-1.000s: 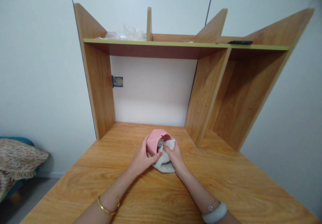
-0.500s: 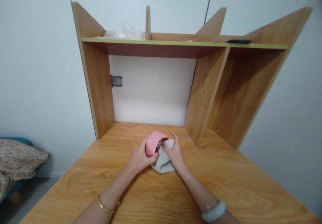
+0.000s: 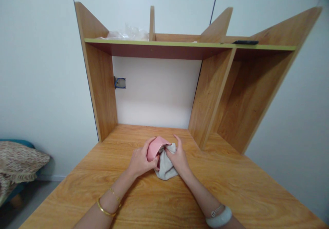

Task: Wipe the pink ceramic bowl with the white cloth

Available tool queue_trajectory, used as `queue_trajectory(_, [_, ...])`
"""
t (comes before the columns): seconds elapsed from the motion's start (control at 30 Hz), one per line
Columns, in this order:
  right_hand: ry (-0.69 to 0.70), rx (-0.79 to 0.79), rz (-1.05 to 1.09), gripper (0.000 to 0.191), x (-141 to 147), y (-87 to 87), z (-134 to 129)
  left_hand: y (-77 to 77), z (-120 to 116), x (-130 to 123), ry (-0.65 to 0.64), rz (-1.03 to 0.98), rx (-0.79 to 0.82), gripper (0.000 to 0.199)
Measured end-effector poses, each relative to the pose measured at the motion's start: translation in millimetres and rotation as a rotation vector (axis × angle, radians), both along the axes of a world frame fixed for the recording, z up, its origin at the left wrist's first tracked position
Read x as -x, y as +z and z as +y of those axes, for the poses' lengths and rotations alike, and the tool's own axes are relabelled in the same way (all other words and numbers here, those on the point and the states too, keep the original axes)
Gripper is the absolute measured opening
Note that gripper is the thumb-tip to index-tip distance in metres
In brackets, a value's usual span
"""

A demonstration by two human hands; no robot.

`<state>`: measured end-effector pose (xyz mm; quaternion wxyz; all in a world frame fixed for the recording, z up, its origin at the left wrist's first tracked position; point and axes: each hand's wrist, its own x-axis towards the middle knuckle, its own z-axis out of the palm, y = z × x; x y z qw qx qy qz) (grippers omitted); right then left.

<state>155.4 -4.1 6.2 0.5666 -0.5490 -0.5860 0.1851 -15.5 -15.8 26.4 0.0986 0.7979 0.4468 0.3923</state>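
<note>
The left hand's fingers are gripping a pink faceted cup; the right hand's fingers are pinching a soft grey cloth beside them, at the cup's opening, above the wooden surface.

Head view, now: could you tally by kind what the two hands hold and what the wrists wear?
Containers: 1 (pink container, in the left hand)
Cloths: 1 (grey cloth, in the right hand)
Bangles: 2 (gold bangle, left; pale bangle, right)
Thin bracelets: 2 (gold bracelet, left; silver bracelet, right)
Total: 6
</note>
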Motion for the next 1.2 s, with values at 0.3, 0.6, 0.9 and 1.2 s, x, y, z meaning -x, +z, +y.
queue_trajectory(0.3, [0.057, -0.019, 0.096, 0.056, 6.0, -5.6, -1.6, -6.0, 4.6, -0.4, -0.016, -0.157, 0.096, 0.070])
queue_trajectory(0.6, [-0.011, -0.119, 0.224, 0.051, 4.6, -7.3, -0.6, -18.5, 14.7, -5.8, -0.273, -0.436, 0.175, 0.102])
queue_trajectory(0.9, [0.015, -0.145, 0.296, 0.048, 1.2, -3.6, 3.0, -18.0, 2.8, -18.2, -0.308, -0.476, 0.271, 0.063])
queue_trajectory(1.2, [-0.004, -0.016, 0.295, 0.060, 2.6, -12.3, 13.2, -17.4, 2.2, -18.3, -0.044, -0.372, 0.204, 0.056])
